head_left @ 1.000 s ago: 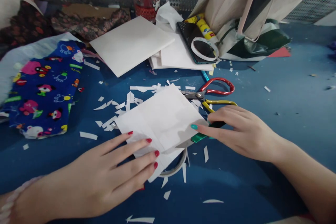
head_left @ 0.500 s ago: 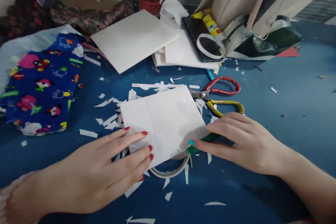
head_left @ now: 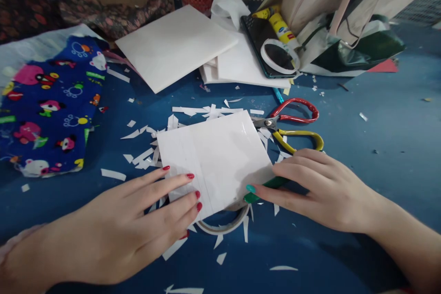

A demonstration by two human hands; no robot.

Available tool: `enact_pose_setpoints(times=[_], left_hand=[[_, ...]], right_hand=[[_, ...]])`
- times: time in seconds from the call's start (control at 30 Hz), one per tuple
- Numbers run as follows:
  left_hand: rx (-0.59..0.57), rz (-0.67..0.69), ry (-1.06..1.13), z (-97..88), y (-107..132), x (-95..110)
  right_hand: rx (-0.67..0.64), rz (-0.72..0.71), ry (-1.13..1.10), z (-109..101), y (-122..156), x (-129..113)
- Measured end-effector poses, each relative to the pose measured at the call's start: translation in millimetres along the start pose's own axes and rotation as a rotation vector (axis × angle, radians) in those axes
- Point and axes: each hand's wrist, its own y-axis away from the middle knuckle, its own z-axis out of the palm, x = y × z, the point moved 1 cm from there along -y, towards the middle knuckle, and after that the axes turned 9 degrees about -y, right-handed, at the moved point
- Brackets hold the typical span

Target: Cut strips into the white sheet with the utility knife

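Note:
A white rectangular card (head_left: 217, 161), with faint lines along its left part, lies near the middle of the table over a roll of tape (head_left: 225, 228) and paper scraps. Fingers of my left hand (head_left: 144, 220) rest stretched out across the card's lower left. At the lower right corner, my right hand (head_left: 320, 188) has its thumb and fingers closed on the card's edge. A green object (head_left: 267, 189) pokes out under this hand; the hand hides most of it. Scissors (head_left: 292, 121) with one red and one yellow handle lie just behind, their blades partly under the card.
Blue patterned cloth (head_left: 51, 105) lies at the left. White boards (head_left: 177, 48) are stacked at the back, beside a phone (head_left: 257, 46), a white tape ring (head_left: 280, 56) and a yellow glue stick (head_left: 280, 27). A bag (head_left: 320, 0) stands at the back right.
Both hands and the card keep almost the same pose. The view has shifted slightly, so the background things sit a little differently in the picture.

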Motion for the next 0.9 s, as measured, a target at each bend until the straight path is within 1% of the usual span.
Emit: enact_pose_setpoints(times=[0.07,0.23,0.43,0.53,0.8,0.9], left_hand=[[-0.012,0.000,0.001,1.1,2,0],[-0.036,-0.056,0.006,3.9,6,1],[-0.033,-0.018,-0.011,5.1,5,1],[-0.045,-0.029,-0.022,4.4,5,0],[-0.064,-0.034,-0.017,5.9,7,0],[-0.048,-0.029,0.006,6.0,6,0]], right_hand=[[0.012,0.019,-0.004,0,-2,-1],[0.067,0.021,0.016,-1,-9,-6],[0.102,0.048,0.028,-2,-13,-10],[0.122,0.048,0.028,-1,-14,-10],[0.133,0.044,0.026,2,-10,-9],[0.124,0.040,0.017,3,-10,-9]])
